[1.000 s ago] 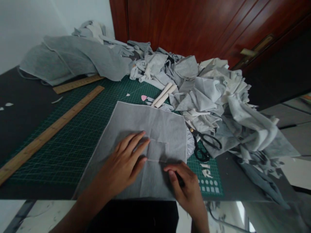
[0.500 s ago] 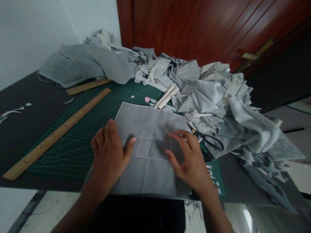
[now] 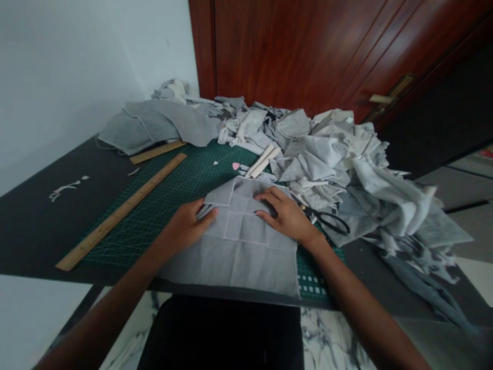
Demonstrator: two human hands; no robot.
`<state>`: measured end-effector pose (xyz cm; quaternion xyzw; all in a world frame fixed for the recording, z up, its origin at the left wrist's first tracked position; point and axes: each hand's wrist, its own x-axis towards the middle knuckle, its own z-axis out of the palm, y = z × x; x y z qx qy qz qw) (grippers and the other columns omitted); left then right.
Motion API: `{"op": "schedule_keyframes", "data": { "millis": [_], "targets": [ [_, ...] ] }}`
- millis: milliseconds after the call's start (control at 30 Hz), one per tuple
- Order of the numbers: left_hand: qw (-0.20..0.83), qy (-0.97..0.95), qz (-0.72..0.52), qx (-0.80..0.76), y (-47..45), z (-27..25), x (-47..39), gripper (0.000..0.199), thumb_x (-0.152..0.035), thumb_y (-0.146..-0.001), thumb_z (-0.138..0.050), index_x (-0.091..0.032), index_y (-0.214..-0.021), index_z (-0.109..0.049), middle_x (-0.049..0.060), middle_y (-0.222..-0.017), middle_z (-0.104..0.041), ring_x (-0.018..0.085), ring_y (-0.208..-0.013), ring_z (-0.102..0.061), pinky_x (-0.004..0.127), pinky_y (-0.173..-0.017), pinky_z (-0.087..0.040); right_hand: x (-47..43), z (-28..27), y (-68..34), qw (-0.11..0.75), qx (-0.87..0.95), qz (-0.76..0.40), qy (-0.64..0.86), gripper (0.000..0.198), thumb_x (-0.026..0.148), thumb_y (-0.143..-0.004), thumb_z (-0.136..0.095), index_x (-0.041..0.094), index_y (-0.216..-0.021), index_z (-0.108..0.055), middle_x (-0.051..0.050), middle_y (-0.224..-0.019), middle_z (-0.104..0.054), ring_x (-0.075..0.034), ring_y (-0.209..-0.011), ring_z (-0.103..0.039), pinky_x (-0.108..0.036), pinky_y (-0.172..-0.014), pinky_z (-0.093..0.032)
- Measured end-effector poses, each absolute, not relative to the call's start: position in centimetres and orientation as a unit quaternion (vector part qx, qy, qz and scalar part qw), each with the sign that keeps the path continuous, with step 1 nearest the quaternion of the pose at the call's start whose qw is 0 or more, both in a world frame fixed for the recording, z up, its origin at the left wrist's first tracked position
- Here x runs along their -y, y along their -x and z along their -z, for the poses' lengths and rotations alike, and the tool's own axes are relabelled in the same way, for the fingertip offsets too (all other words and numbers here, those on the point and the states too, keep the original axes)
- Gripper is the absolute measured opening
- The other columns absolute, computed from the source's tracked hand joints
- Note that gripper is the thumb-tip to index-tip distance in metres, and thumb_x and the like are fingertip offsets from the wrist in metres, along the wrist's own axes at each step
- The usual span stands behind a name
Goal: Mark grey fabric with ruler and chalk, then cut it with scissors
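A grey fabric piece (image 3: 246,262) with a pale rectangle drawn on it lies at the front of the green cutting mat (image 3: 165,200). My left hand (image 3: 188,226) is closed on its left edge, thumb on top and fingers behind the cloth. Just above that hand, the upper left corner is folded over into a flap. My right hand (image 3: 287,216) rests on the fabric's upper right part, thumb and fingers apart, with nothing held. Black-handled scissors (image 3: 333,222) lie right of that hand, their blades partly hidden.
Crumpled grey and white cloth (image 3: 323,154) is heaped along the back and right. A long wooden ruler (image 3: 123,210) lies at left, a second ruler (image 3: 157,152) behind it. Near the rolled pale strips (image 3: 263,162) sits a pink chalk piece (image 3: 236,166).
My left hand has taken hold of the fabric's left edge, and the upper left corner is now folded over. My right hand has come down onto the cloth. The camera view has shifted.
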<state>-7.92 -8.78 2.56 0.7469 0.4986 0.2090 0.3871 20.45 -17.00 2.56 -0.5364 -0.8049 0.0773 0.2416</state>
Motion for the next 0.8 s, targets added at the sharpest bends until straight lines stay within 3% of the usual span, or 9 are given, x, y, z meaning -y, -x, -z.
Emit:
{"op": "schedule_keyframes", "data": {
  "millis": [133, 233, 367, 533, 700, 800],
  "targets": [
    [0.486, -0.687, -0.232, -0.487, 7.3, -3.3, 7.4, 0.027, -0.045, -0.076, -0.063, -0.023, -0.061, -0.058, -0.002, -0.057, -0.052, 0.019, -0.061, -0.054, 0.029, -0.059, -0.042, 16.7, -2.0, -21.1, 0.282, 0.805, -0.087, 0.515, 0.026, 0.038, -0.110, -0.060, 0.022, -0.131, -0.061, -0.012, -0.125, -0.064, -0.029, -0.117, -0.067, -0.046, -0.104, -0.058],
    [0.507, -0.671, -0.224, -0.493, 6.5, -3.2, 6.5, 0.025, -0.047, -0.072, -0.063, -0.022, -0.072, -0.063, -0.001, -0.062, -0.061, 0.023, -0.065, -0.063, 0.031, -0.059, -0.049, 16.7, -1.9, -20.9, 0.301, 0.798, -0.091, 0.514, 0.025, 0.037, -0.114, -0.052, 0.021, -0.131, -0.061, -0.013, -0.126, -0.065, -0.029, -0.116, -0.067, -0.047, -0.103, -0.057],
    [0.509, -0.681, -0.208, -0.484, 6.0, -2.8, 5.5, 0.037, -0.050, -0.070, -0.072, -0.022, -0.094, -0.072, 0.003, -0.085, -0.077, 0.029, -0.088, -0.073, 0.036, -0.075, -0.057, 16.7, -1.6, -20.7, 0.322, 0.788, -0.098, 0.516, 0.028, 0.033, -0.116, -0.042, 0.020, -0.131, -0.062, -0.013, -0.125, -0.064, -0.028, -0.114, -0.067, -0.046, -0.103, -0.057],
    [0.485, -0.725, -0.197, -0.448, 6.4, -2.7, 4.4, 0.040, -0.058, -0.077, -0.075, -0.025, -0.100, -0.076, 0.005, -0.107, -0.082, 0.032, -0.106, -0.073, 0.038, -0.094, -0.057, 16.5, -1.1, -20.8, 0.335, 0.781, -0.103, 0.517, 0.029, 0.030, -0.116, -0.040, 0.018, -0.130, -0.063, -0.013, -0.122, -0.065, -0.028, -0.112, -0.067, -0.046, -0.101, -0.056],
    [0.414, -0.755, -0.136, -0.491, 7.1, -2.1, 3.6, 0.041, -0.066, -0.070, -0.068, -0.025, -0.071, -0.069, 0.005, -0.076, -0.075, 0.033, -0.085, -0.072, 0.040, -0.080, -0.058, 16.6, -0.7, -20.7, 0.339, 0.778, -0.104, 0.519, 0.028, 0.029, -0.115, -0.042, 0.019, -0.129, -0.064, -0.013, -0.121, -0.065, -0.028, -0.109, -0.066, -0.046, -0.100, -0.057],
    [0.367, -0.743, -0.143, -0.542, 7.5, -1.7, 3.2, 0.039, -0.064, -0.066, -0.066, -0.025, -0.068, -0.064, 0.005, -0.071, -0.070, 0.033, -0.078, -0.070, 0.040, -0.072, -0.057, 16.5, -0.7, -20.5, 0.340, 0.776, -0.105, 0.520, 0.028, 0.027, -0.115, -0.042, 0.018, -0.130, -0.065, -0.013, -0.120, -0.064, -0.028, -0.109, -0.066, -0.047, -0.100, -0.057]
  ]
}}
